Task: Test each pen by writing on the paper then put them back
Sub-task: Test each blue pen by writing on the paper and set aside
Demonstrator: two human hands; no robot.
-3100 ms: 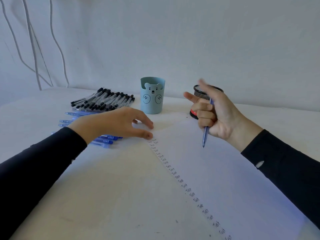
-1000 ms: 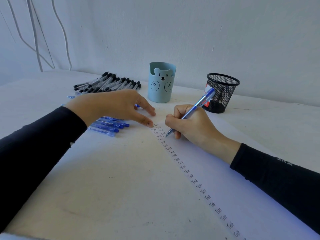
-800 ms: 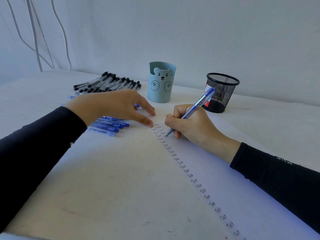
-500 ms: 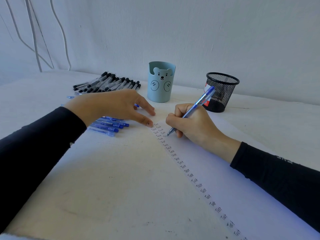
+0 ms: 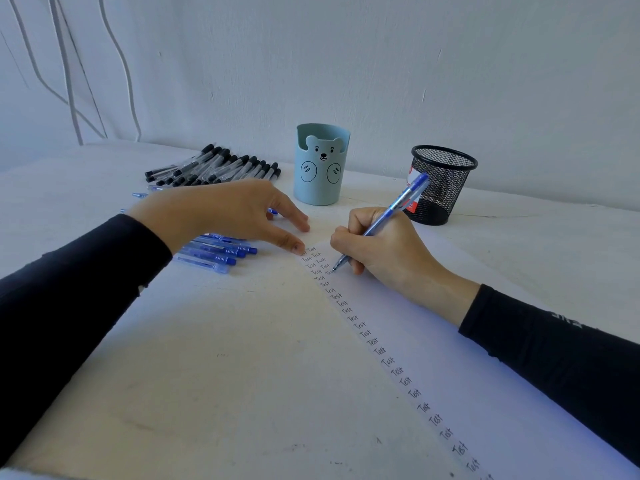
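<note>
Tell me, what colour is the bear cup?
Pale blue bear cup, with black face markings; clearest in the head view.

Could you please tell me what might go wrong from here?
The left hand touches the paper only at its far corner, so the sheet might slip under the pen. The loose blue pens by that hand could roll if nudged, perhaps mixing tested with untested.

Long black sleeves (image 5: 69,289), small white marking (image 5: 566,318) on right

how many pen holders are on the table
2: a light blue bear cup behind the left hand, and a black mesh cup to its right, behind the blue pen the right hand grips. None look hidden.
</note>
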